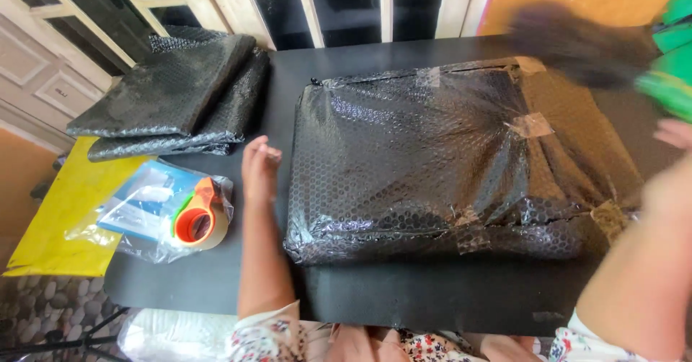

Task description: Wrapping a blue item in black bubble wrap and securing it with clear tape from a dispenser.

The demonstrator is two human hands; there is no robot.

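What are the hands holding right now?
Nothing. The left hand rests open beside the wrapped parcel. The right hand is blurred at the parcel's right edge, gripping nothing visible.

Black table [404, 297], bubble-wrapped parcel [432, 160], folded black bubble wrap [173, 95], tape dispenser [198, 218] on plastic bags [137, 210]

A bubble-wrapped parcel [432, 164] lies at the centre-right of a table [404, 297], with the left hand [259, 167] just beside its left edge and the right hand [667, 182] at its right end. Two folded wrapped bundles [173, 95] are stacked at the far left. Nearer, on the left, a tape dispenser [198, 218] rests on a plastic bag [144, 214], beside a flat sheet [61, 218] overhanging the table's left edge.
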